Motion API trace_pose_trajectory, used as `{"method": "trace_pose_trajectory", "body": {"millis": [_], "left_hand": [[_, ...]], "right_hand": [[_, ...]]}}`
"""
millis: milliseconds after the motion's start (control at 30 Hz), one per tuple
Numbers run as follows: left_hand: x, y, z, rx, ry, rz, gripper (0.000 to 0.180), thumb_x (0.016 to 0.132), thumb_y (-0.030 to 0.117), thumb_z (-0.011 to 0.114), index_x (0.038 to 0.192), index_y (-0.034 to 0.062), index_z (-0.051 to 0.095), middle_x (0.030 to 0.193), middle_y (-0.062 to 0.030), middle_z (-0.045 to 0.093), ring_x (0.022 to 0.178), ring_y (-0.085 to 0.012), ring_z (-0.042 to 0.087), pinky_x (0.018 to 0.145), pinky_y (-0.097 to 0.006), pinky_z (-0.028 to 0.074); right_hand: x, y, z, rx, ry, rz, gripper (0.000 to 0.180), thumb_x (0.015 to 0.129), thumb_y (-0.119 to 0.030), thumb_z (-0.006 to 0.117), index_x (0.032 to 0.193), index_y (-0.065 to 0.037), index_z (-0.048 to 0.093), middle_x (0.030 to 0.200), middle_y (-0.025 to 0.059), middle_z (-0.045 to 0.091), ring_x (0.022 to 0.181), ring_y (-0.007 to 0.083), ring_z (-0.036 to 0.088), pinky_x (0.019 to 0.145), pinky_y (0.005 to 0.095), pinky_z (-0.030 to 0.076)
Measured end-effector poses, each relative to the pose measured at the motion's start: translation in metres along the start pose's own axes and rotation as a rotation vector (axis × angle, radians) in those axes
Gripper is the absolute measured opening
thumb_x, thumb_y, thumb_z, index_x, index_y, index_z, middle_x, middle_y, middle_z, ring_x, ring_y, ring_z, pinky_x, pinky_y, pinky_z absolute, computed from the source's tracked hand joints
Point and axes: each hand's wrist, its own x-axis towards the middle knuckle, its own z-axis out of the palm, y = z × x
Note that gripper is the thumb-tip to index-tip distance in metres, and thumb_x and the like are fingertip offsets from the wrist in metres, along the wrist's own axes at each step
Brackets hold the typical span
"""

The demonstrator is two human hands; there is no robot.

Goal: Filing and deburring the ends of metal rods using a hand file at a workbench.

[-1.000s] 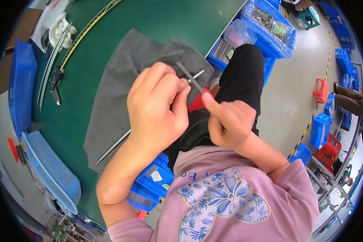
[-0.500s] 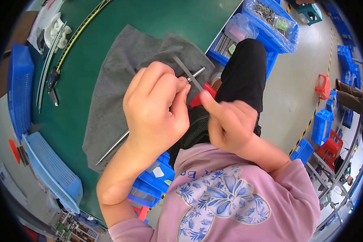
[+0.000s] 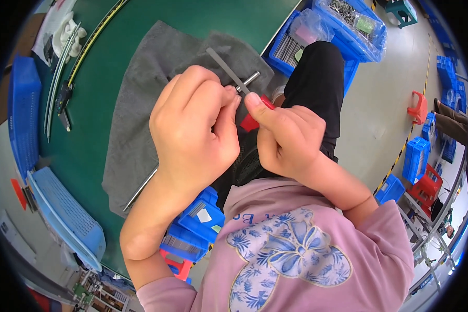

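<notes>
My left hand (image 3: 192,125) is closed around a thin shiny metal rod (image 3: 251,79), whose tip sticks out past the fingertips. Below the wrist a long metal length (image 3: 140,191) shows over the cloth; whether it is the same rod is hidden by my hand. Closed too, my right hand (image 3: 291,135) grips a flat grey file (image 3: 223,66), thumb laid along it. The file crosses the rod just beyond my left fingertips and seems to touch it. Its gripped end is hidden in my palm. Beneath both hands lies a grey cloth (image 3: 135,104).
The cloth covers part of a green tabletop (image 3: 218,21). Blue bins (image 3: 353,83) with metal parts stand at the right, others (image 3: 192,229) below my left forearm. Left are a light blue basket (image 3: 67,218), a caliper-like tool (image 3: 63,104) and rods (image 3: 57,78). Something red (image 3: 249,122) shows behind my hands.
My right hand has pushed the file up and to the left across the rod, so its thumb is now nearer the rod. My left hand keeps its hold; the whole view has shifted slightly.
</notes>
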Motion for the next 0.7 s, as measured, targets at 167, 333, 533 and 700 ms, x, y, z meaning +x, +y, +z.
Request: {"method": "trace_pose_trajectory", "body": {"millis": [167,333,533,700], "left_hand": [[-0.002,-0.001,0.0,0.005,-0.014,0.0,0.019,0.069,-0.012,0.07,0.072,-0.0017,0.054,0.074,-0.0094,0.056,0.06,-0.0199,0.054,0.055,-0.028,0.044],[-0.001,-0.003,-0.001,0.006,-0.013,0.031,0.02,0.069,-0.012,0.07,0.072,-0.0013,0.054,0.074,-0.0102,0.056,0.06,-0.0214,0.054,0.054,-0.028,0.044],[0.0,-0.001,0.0,0.004,-0.018,0.022,0.02,0.068,-0.013,0.07,0.072,-0.0009,0.054,0.073,-0.0103,0.055,0.061,-0.0223,0.054,0.054,-0.029,0.043],[-0.004,-0.004,0.004,-0.01,0.039,0.018,0.019,0.061,-0.007,0.071,0.071,0.0018,0.057,0.073,-0.0083,0.053,0.062,-0.0272,0.053,0.054,-0.036,0.043]], "right_hand": [[-0.03,0.006,-0.001,-0.016,-0.013,-0.014,0.047,0.065,0.013,0.06,0.11,0.003,0.067,0.056,0.0032,0.047,0.041,0.0179,0.042,0.042,0.0298,0.032],[-0.012,0.013,0.019,0.047,0.125,-0.084,0.048,0.064,0.014,0.06,0.111,0.004,0.066,0.054,0.0031,0.044,0.04,0.0178,0.041,0.042,0.0293,0.031],[-0.011,0.013,0.012,0.017,0.088,-0.094,0.048,0.064,0.014,0.058,0.11,0.004,0.067,0.055,0.0029,0.044,0.042,0.0178,0.042,0.043,0.0291,0.032],[-0.012,-0.001,-0.016,-0.043,-0.095,0.007,0.045,0.063,0.013,0.058,0.105,0.003,0.07,0.051,0.0018,0.044,0.039,0.0158,0.039,0.041,0.0292,0.03]]}}
